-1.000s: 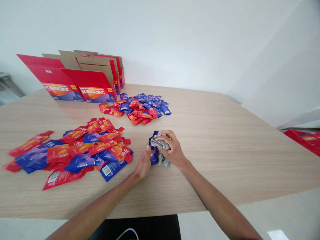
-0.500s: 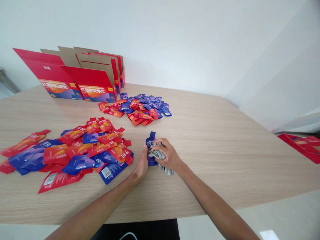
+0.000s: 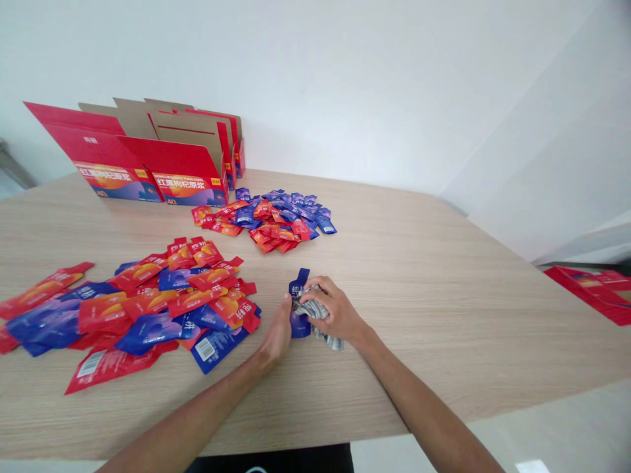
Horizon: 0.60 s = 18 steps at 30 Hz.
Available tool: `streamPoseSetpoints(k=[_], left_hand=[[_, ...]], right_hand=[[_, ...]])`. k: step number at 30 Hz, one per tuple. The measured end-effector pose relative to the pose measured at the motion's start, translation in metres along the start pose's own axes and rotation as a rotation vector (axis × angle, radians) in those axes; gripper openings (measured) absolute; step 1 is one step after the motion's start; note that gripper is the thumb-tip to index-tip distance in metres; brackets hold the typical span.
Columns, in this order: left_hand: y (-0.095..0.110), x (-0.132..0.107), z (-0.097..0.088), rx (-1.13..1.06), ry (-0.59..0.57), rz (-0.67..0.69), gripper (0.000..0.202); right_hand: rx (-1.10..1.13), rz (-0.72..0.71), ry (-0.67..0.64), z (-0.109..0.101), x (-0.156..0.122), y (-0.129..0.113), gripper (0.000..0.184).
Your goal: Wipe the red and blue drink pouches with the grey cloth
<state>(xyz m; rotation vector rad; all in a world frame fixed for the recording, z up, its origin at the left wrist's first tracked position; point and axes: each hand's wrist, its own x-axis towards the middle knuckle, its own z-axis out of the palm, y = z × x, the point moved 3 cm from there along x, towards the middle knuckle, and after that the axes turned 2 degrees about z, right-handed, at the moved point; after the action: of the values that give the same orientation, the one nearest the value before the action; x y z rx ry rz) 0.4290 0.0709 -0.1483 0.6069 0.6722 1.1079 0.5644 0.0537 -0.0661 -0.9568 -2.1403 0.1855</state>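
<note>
A dark blue pouch (image 3: 300,326) with white lettering and a narrow top tab is between my hands, over the near middle of the table. My left hand (image 3: 279,330) grips its left edge; the fingers are partly hidden. Bunched in my right hand (image 3: 335,310) is a grey-and-white striped cloth (image 3: 315,309), which presses against the pouch's face and covers part of the lettering. Whether the pouch rests on the table or is slightly raised, I cannot tell. To the left of my left hand lies a loose heap of red and blue pouches (image 3: 152,299).
Farther back is a second heap of smaller-looking red and blue pouches (image 3: 276,217). Open red printed cartons (image 3: 187,174) stand at the back left by the wall. A red box (image 3: 589,289) is beyond the table's right edge. The wooden table (image 3: 444,315) extends rightward.
The view has shifted a little, so everything sits slightly lower. The pouch's top tab leans slightly more to the right. Both hands keep their grip, with the cloth still against the pouch.
</note>
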Motion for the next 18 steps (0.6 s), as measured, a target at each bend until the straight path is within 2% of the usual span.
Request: streamPoseSetpoints(k=[2,5,8,14,16,18], left_hand=[[0.000,0.000,0.002,0.010,0.010,0.007,0.051],[0.002,-0.001,0.004,0.030,0.001,-0.001,0.055],[0.006,-0.004,0.007,0.059,-0.025,-0.009,0.050],[0.017,-0.011,0.015,0.077,-0.050,-0.031,0.048],[0.019,-0.012,0.017,0.053,-0.032,-0.061,0.046],[0.022,-0.014,0.017,0.020,-0.002,-0.096,0.042]], right_hand=[[-0.001,-0.082,-0.104,-0.001,0.000,-0.003,0.024],[-0.020,-0.109,-0.137,-0.003,0.001,-0.005,0.023],[-0.040,-0.053,-0.072,-0.004,0.002,-0.004,0.021],[-0.069,0.166,0.128,-0.003,0.001,0.001,0.027],[-0.069,0.195,0.137,-0.003,0.001,0.001,0.028],[-0.057,0.165,0.082,-0.003,0.002,-0.001,0.027]])
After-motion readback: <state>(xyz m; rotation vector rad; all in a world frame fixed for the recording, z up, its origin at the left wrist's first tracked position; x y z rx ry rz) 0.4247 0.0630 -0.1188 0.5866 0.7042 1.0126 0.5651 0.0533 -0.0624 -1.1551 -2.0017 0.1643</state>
